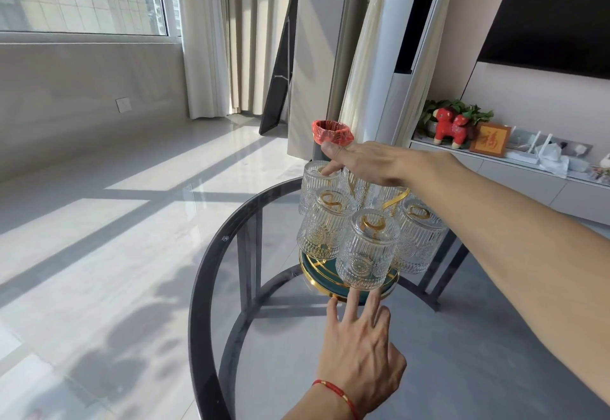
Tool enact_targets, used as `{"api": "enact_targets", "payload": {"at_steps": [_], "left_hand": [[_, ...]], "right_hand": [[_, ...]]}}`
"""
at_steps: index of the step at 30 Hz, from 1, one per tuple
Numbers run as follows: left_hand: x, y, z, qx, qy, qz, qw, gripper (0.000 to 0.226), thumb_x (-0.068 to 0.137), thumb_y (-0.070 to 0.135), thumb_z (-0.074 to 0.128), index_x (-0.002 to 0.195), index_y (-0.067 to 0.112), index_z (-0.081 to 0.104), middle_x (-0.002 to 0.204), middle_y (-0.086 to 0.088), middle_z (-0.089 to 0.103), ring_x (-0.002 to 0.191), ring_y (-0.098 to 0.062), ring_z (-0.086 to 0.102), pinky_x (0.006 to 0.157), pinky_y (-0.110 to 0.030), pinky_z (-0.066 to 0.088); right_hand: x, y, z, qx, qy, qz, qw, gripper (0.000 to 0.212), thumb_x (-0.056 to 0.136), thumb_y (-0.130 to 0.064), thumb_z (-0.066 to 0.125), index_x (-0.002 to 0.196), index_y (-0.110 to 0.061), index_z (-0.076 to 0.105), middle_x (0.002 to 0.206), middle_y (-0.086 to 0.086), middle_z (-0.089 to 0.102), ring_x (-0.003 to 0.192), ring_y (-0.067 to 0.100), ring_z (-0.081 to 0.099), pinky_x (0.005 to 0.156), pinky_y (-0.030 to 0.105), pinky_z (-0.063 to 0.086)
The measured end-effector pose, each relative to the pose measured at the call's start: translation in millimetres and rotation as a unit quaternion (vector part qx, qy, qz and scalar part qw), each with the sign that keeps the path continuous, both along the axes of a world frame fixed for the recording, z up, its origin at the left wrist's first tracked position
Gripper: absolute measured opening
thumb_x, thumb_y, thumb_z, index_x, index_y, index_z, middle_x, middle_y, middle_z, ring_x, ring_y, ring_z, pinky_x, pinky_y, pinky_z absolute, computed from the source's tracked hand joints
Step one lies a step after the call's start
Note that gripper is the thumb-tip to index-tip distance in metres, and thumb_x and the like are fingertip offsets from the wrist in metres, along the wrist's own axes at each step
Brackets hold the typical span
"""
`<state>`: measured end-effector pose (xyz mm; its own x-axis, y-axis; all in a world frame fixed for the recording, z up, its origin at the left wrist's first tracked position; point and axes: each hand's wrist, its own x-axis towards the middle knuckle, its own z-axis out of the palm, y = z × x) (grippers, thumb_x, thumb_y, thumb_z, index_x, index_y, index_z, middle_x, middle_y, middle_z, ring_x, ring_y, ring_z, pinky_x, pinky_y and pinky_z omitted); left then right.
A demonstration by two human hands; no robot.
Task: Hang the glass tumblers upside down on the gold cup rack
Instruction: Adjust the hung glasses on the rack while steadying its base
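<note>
The gold cup rack (397,200) stands on a round green, gold-rimmed base (317,269) on the glass table. Several ribbed glass tumblers hang upside down on its arms, among them the front one (366,248), one to its left (325,225) and one to its right (419,238). My right hand (366,162) reaches over the rack from the right, its fingertips resting on the bottom of the far-left tumbler (317,182). My left hand (358,350), with a red string on the wrist, lies open with its fingertips touching the base's front edge.
The round glass table has a dark rim (211,274) and dark legs below. A bin lined with a red bag (331,132) stands just behind the rack. A low cabinet (528,175) with ornaments runs along the right wall.
</note>
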<state>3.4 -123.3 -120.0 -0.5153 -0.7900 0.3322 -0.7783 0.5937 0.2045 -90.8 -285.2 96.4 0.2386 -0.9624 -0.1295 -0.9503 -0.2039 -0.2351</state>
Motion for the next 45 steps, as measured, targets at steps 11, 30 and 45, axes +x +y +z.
{"api": "enact_targets", "payload": {"at_steps": [11, 30, 45], "left_hand": [[0, 1, -1, 0.002, -0.005, -0.002, 1.000, 0.037, 0.082, 0.040, 0.048, 0.106, 0.014, 0.059, 0.157, -0.006, 0.041, 0.138, -0.037, 0.036, 0.106, -0.062, 0.038], [0, 0, 2, 0.019, -0.019, -0.005, 1.000, 0.038, 0.086, 0.039, 0.042, 0.111, 0.014, 0.056, 0.158, -0.005, 0.034, 0.143, -0.037, 0.027, 0.109, -0.060, 0.033], [0, -1, -3, -0.007, -0.005, -0.007, 1.000, 0.037, 0.083, 0.039, 0.044, 0.105, 0.013, 0.057, 0.152, -0.006, 0.042, 0.135, -0.037, 0.037, 0.103, -0.060, 0.040]], "right_hand": [[-15, 70, -14, -0.255, -0.063, 0.095, 0.960, 0.027, 0.099, -0.023, 0.056, 0.117, -0.024, 0.075, 0.117, -0.009, 0.071, 0.099, -0.011, 0.060, 0.098, 0.037, 0.047], [26, 118, -54, -0.164, 0.081, 0.057, 0.981, 0.062, 0.102, -0.058, 0.031, 0.160, -0.038, 0.027, 0.165, 0.002, 0.030, 0.155, 0.020, 0.025, 0.126, 0.056, 0.002], [31, 116, -48, -0.168, 0.086, 0.055, 0.980, 0.062, 0.098, -0.044, 0.047, 0.157, -0.035, 0.035, 0.148, 0.002, 0.045, 0.140, 0.020, 0.042, 0.121, 0.045, 0.019]]}}
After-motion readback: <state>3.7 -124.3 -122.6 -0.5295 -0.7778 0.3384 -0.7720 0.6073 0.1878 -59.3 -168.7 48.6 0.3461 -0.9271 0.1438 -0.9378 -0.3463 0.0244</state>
